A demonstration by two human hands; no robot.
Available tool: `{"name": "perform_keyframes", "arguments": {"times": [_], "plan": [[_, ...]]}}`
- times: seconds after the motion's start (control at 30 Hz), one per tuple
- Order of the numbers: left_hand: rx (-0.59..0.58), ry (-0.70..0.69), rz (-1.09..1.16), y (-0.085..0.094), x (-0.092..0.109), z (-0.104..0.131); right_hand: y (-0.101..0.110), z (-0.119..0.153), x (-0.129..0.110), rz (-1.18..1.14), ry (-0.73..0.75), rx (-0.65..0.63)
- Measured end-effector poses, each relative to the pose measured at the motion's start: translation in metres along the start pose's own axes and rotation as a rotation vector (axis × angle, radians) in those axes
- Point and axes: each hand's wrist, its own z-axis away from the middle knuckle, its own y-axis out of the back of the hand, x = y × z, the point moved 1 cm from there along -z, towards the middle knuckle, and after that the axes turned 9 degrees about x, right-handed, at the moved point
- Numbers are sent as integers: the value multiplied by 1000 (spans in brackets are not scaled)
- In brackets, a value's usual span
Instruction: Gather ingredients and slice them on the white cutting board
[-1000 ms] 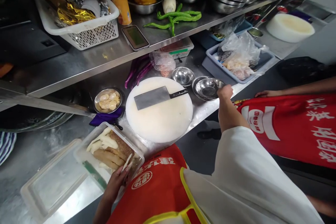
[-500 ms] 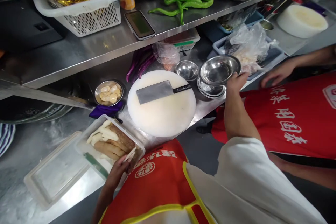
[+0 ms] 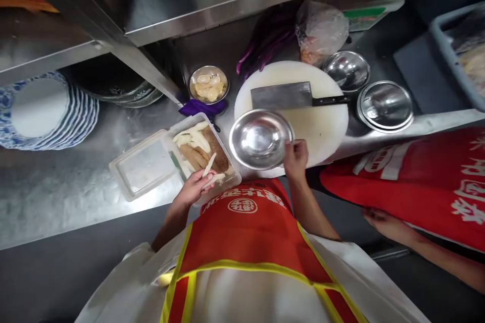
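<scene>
My right hand (image 3: 296,161) grips the rim of a steel bowl (image 3: 260,137) with nothing in it, held tilted over the left front of the white round cutting board (image 3: 329,136). A cleaver (image 3: 282,96) lies flat on that board, its black handle to the right. Closed around a few pale strips (image 3: 210,167), my left hand (image 3: 195,186) is above the near edge of a clear plastic container (image 3: 237,180). Inside the container are whitish pieces, tan pieces (image 3: 195,155) and a brown slab (image 3: 215,149). Its lid (image 3: 142,166) lies to the left.
A small bowl of pale slices (image 3: 208,85) stands behind the container, by a purple cloth (image 3: 202,108). Stacked bowls (image 3: 386,106) and a single bowl (image 3: 346,71) are right of the board. Eggplants (image 3: 265,45) lie behind. A shelf edge (image 3: 227,7) overhangs. A co-worker's hand (image 3: 382,219) is at right.
My right hand has brought the steel bowl leftward from the stack to over the cutting board. My left hand has lifted slightly with the pale strips. The view has swung left and down.
</scene>
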Motion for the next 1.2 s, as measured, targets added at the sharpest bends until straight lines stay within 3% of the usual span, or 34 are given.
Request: {"name": "perform_keyframes", "arguments": {"times": [0.07, 0.17, 0.37, 0.73, 1.03, 1.2], "plan": [[-72, -26, -33, 0, 12, 10, -23, 30, -8, -31, -25, -69], [-181, -65, -95, -10, 29, 17, -44, 54, -19, -30, -41, -178], [-197, -82, -156, -30, 52, 2, -56, 73, -28, 38, -100, -332], [-52, -34, -54, -25, 68, -6, -54, 74, -18, 5, -142, -281], [80, -54, 54, -17, 66, -3, -54, 66, -18, -10, -163, -228], [105, 20, 294, -13, 65, -5, -53, 66, -16, -16, -149, -211]]}}
